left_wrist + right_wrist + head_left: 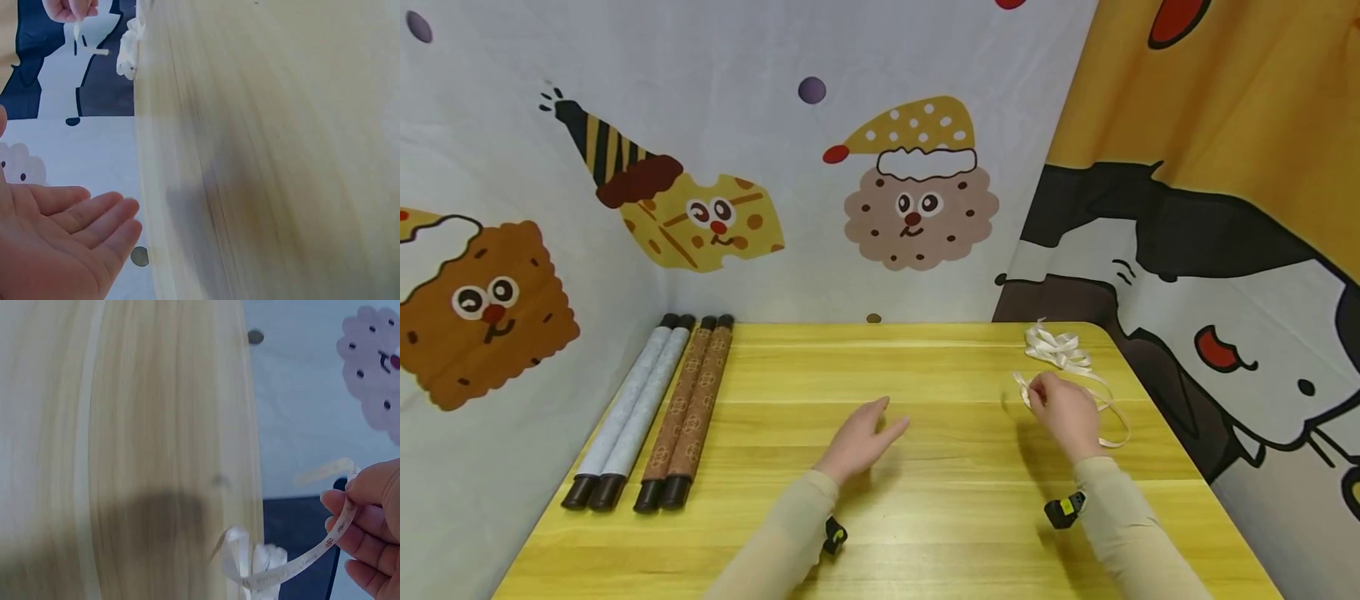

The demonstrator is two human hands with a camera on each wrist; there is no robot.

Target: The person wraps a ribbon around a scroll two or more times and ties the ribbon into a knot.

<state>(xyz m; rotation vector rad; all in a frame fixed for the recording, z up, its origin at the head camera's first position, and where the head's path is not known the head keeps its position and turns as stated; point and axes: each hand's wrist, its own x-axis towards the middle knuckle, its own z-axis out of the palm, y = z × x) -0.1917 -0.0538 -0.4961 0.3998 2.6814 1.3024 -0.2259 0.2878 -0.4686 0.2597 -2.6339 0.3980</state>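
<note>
A cream ribbon runs from my right hand (1066,414), which pinches it between thumb and forefinger above the table's right side. In the right wrist view, faint printing shows along the ribbon (303,559). A loose bunch of white ribbon (1057,345) lies behind that hand near the far right corner, and a loop curves down beside the hand. My left hand (859,440) hovers over the middle of the table, holding nothing. Its fingers are extended and the thumb stands apart, palm showing in the left wrist view.
Two pale blue rolls (638,400) and two brown patterned rolls (694,408), all with dark end caps, lie side by side along the left of the wooden table (940,533). A cartoon-printed curtain (760,292) hangs behind the table's far edge.
</note>
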